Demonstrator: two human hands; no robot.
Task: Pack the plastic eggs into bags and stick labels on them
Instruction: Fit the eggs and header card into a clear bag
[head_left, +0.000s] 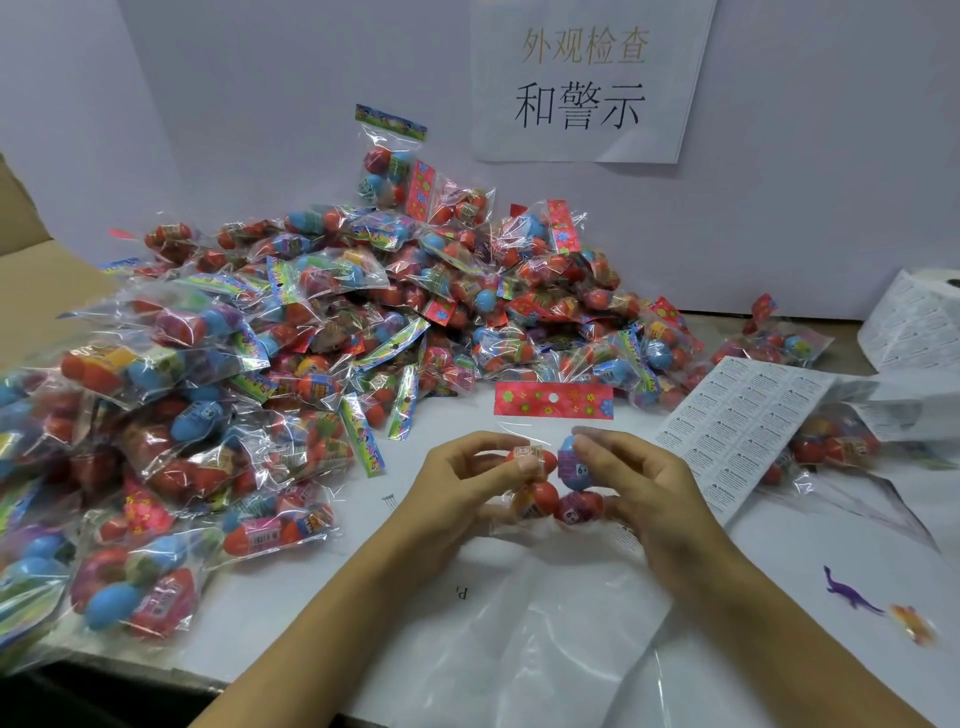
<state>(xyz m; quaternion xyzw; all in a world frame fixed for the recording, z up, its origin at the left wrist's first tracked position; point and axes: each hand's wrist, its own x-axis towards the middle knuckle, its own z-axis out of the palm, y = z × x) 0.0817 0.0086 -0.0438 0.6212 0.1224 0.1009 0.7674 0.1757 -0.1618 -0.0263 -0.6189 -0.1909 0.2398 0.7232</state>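
Observation:
A clear bag with a red flowered header (553, 400) lies on the white table in front of me, holding several plastic eggs, red and blue (566, 486). My left hand (462, 483) pinches the bag's left side at a red egg with a small label. My right hand (631, 480) pinches the right side at the blue egg marked 6+. A sheet of white warning labels (743, 431) lies just right of my right hand.
A big heap of packed egg bags (291, 338) fills the left and back of the table. More bags (831, 441) lie at the right, beside a roll of labels (914, 322). A purple toy dinosaur (849, 592) and an orange toy (911, 623) sit near right. Loose clear plastic (545, 623) lies under my wrists.

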